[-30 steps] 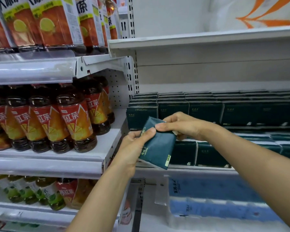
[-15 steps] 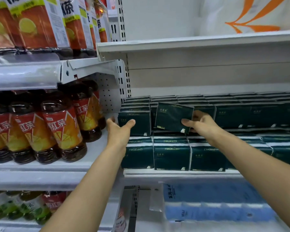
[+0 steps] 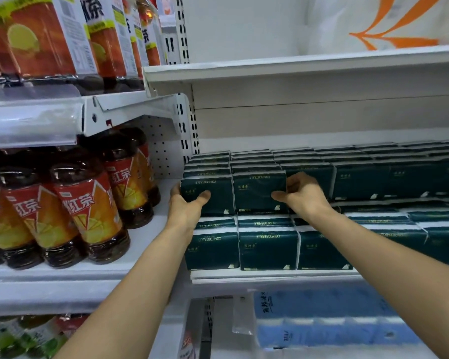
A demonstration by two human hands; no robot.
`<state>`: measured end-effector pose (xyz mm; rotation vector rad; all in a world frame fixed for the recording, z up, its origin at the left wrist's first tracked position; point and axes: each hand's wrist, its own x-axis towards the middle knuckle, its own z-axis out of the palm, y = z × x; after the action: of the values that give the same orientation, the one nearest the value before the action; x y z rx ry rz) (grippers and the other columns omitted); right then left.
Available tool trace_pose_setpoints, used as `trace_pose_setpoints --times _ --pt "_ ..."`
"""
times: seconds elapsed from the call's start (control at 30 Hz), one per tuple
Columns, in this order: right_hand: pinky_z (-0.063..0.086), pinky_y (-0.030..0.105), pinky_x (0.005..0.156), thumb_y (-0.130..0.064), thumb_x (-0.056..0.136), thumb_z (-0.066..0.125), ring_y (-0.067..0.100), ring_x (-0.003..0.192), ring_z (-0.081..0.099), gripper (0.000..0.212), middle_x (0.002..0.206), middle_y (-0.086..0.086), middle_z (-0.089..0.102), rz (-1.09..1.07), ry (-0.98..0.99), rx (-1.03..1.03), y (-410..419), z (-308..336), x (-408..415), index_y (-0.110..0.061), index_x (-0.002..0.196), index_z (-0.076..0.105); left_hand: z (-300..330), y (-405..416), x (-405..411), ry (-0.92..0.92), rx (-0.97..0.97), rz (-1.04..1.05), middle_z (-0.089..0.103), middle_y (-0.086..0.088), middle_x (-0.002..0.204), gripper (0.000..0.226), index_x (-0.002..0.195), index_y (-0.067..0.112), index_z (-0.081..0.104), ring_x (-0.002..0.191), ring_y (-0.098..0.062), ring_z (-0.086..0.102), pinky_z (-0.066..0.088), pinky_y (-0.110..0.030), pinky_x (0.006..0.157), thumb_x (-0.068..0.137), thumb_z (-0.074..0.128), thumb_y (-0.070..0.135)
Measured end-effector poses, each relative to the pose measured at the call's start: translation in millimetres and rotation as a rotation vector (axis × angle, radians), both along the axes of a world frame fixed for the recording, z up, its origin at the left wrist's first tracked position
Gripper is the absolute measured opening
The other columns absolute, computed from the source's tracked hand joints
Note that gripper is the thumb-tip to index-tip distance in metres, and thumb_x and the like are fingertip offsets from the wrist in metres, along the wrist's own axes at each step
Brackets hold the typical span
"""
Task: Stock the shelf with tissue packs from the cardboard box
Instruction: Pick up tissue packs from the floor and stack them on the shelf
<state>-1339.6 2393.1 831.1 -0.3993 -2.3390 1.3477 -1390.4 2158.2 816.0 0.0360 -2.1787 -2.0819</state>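
Shelf (image 3: 270,274), white metal, tissue bay: stocked two tiers deep with dark green tissue packs, rows running back to the rear panel.

Upper tier, front row, far left: corner pack (image 3: 205,195), upright, label facing out. Gripped by left hand (image 3: 186,211), thumb laid across its front face, fingers wrapped round its left side, so a wide grip about the pack's end.

Upper tier, front row, second from left: second pack (image 3: 257,193), upright, touching the corner pack on its left, seated level with the row. Held by right hand (image 3: 302,196), thumb pressed against its lower right front, fingers curled round its right edge toward the neighbouring pack.

Lower tier, front row: lower packs (image 3: 267,251), upright, side by side, directly beneath the two held packs and bearing them.

Left bay, same level: tea bottles (image 3: 88,211), dark liquid, red and orange labels, standing in rows just beside the tissue bay. More tea bottles on the shelf above.

Below the tissue shelf: blue wrapped bundles (image 3: 329,320), blurred.

Cardboard box: not seen in view.
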Motion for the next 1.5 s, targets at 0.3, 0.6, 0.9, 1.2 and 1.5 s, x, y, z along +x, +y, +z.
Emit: trace_pose_setpoints --times 0.3,0.6,0.9,1.2,1.5 --pt "0.049 0.032 0.078 -0.027 0.077 0.082 0.022 0.09 0.059 0.046 0.093 0.001 0.059 -0.043 -0.013 0.075 -3.8 -1.8 3.2 -0.012 0.111 0.054 0.3 0.3 -1.3 -0.008 -0.002 -0.017 0.06 -0.01 0.13 0.064 0.142 0.012 0.04 0.119 -0.026 0.058 0.047 -0.04 0.107 0.089 0.075 0.012" --pt "0.049 0.04 0.084 -0.035 0.083 0.074 0.023 0.091 0.055 0.045 0.09 -0.002 0.05 -0.167 0.106 0.101 -15.6 -3.3 31.5 -0.017 0.11 0.042 19.4 2.6 27.1 0.194 -0.109 0.098 0.025 -0.002 0.161 0.083 0.155 0.02 0.022 0.148 -0.019 0.025 0.022 -0.03 0.117 0.09 0.073 0.025" --pt "0.042 0.016 0.066 -0.012 0.091 0.063 0.008 0.067 0.044 0.015 0.08 -0.007 0.049 -0.158 0.37 0.035 14.2 -18.9 97.2 -0.015 0.096 0.049 14.8 58.7 97.7 0.041 0.366 -0.103 0.064 -0.002 0.106 0.023 0.117 0.018 0.056 0.082 -0.009 0.065 0.057 -0.021 0.071 0.098 0.062 0.007" --pt "0.041 0.029 0.064 -0.006 0.092 0.058 0.014 0.065 0.041 0.01 0.075 -0.004 0.046 -0.28 0.301 0.04 114.3 -56.5 219.7 -0.013 0.09 0.05 -16.1 187.1 180.7 -0.212 0.376 -0.417 0.068 -0.004 0.089 0.017 0.105 0.018 0.058 0.064 -0.012 0.063 0.052 -0.02 0.051 0.097 0.059 0.003" --pt "0.052 0.044 0.069 -0.005 0.095 0.055 0.02 0.066 0.052 0.015 0.079 0.005 0.053 -0.526 0.13 -0.033 242.8 -105.9 390.8 -0.017 0.087 0.054 -62.9 343.7 306.0 -0.342 0.084 -0.845 0.072 0.0 0.088 0.01 0.102 0.02 0.063 0.07 -0.014 0.065 0.053 -0.023 0.055 0.103 0.054 0.016"
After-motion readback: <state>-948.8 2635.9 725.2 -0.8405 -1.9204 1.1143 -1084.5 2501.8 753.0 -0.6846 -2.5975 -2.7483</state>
